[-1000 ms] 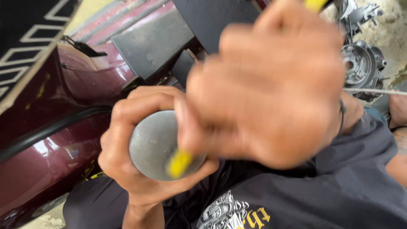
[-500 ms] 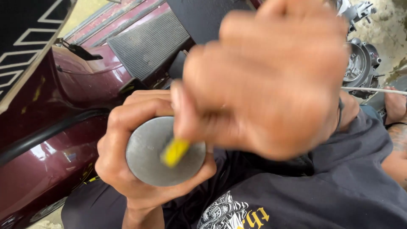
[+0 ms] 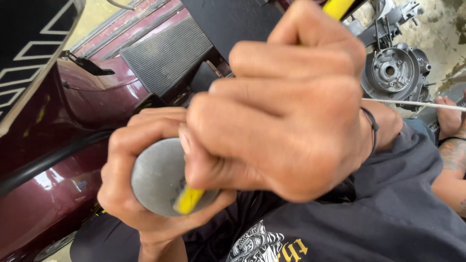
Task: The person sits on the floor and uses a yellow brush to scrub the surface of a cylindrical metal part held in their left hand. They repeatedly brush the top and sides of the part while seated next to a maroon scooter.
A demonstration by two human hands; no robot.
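My left hand [image 3: 133, 160] is wrapped around a grey round part [image 3: 160, 174], its flat face turned toward the camera. My right hand [image 3: 286, 106] is a fist close to the camera, closed around a yellow-handled tool [image 3: 189, 200]. The tool's lower yellow end lies across the grey face, and its upper end [image 3: 337, 7] sticks out above my knuckles. A thin black band circles my right wrist. Both hands hover above my lap and dark printed shirt [image 3: 340, 228].
A maroon scooter body [image 3: 63, 145] with a ribbed black footboard [image 3: 165, 53] fills the left side. A bare metal engine casing [image 3: 393, 73] sits on the concrete at the upper right. A thin white rod [image 3: 412, 103] crosses there, near a bare foot [image 3: 449, 116].
My right fist has tilted and come closer to the camera. The yellow tool end has slid lower across the grey face. My left hand keeps its grip.
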